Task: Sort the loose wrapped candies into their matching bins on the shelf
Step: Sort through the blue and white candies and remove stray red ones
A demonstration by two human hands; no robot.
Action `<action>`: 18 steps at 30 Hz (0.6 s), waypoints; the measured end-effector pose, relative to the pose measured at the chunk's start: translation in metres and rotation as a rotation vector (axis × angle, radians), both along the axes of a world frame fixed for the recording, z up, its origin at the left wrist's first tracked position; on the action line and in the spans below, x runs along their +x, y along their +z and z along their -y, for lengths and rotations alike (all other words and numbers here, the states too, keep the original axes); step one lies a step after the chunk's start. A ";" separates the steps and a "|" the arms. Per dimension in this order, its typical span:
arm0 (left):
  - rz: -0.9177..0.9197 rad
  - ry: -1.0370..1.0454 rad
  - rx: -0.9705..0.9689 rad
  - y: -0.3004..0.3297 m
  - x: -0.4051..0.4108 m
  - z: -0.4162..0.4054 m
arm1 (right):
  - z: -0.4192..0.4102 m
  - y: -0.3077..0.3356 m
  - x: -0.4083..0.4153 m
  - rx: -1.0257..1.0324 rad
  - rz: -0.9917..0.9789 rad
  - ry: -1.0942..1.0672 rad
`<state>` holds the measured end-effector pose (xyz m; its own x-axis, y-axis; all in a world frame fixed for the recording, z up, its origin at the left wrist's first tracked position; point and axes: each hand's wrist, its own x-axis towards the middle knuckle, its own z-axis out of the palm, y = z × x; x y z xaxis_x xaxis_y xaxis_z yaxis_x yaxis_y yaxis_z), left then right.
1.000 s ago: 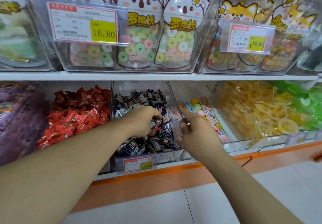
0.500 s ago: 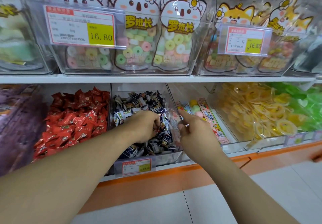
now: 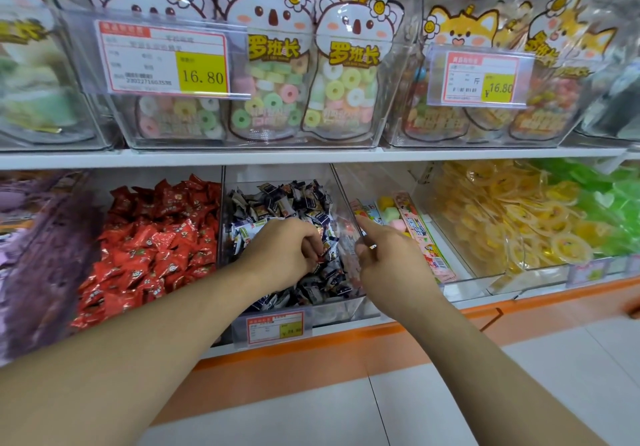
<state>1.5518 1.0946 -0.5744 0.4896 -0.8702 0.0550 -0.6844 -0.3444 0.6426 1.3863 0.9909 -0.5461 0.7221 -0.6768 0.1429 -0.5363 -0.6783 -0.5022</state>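
Note:
On the lower shelf a clear bin (image 3: 349, 308) holds a heap of dark blue and white wrapped candies (image 3: 294, 203). My left hand (image 3: 282, 251) is inside this bin with its fingers curled down, pinching a small wrapped candy (image 3: 323, 255) at the fingertips. My right hand (image 3: 388, 262) is at the bin's clear right wall (image 3: 341, 196), thumb and forefinger pinching its edge. To the left a bin of red wrapped candies (image 3: 152, 241) is full.
Right of the middle bin lie long pink candy packs (image 3: 415, 230), then yellow ring sweets (image 3: 502, 217) and green ones (image 3: 609, 199). Purple packets (image 3: 38, 265) fill the far left. The upper shelf (image 3: 311, 157) carries clear bins of bagged ring candies with price tags. Below are an orange plinth and white floor.
The view has drifted slightly down and left. My left hand's fingers have curled tighter among the blue and white candies. My right hand has stayed on the bin wall.

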 end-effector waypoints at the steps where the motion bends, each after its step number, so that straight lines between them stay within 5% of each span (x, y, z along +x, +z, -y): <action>1: -0.029 0.012 -0.029 0.003 -0.001 -0.004 | 0.000 0.000 0.000 0.005 -0.009 0.002; 11: -0.404 0.056 -0.384 0.033 -0.020 -0.044 | -0.009 -0.003 0.018 -0.276 0.099 0.271; 18: -0.174 0.088 -0.384 0.027 -0.018 -0.058 | -0.017 0.004 0.019 -0.198 0.183 0.164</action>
<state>1.5334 1.1521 -0.5473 0.5913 -0.7575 0.2767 -0.5333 -0.1099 0.8388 1.4052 1.0082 -0.5417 0.7693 -0.4994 0.3984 -0.3245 -0.8427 -0.4296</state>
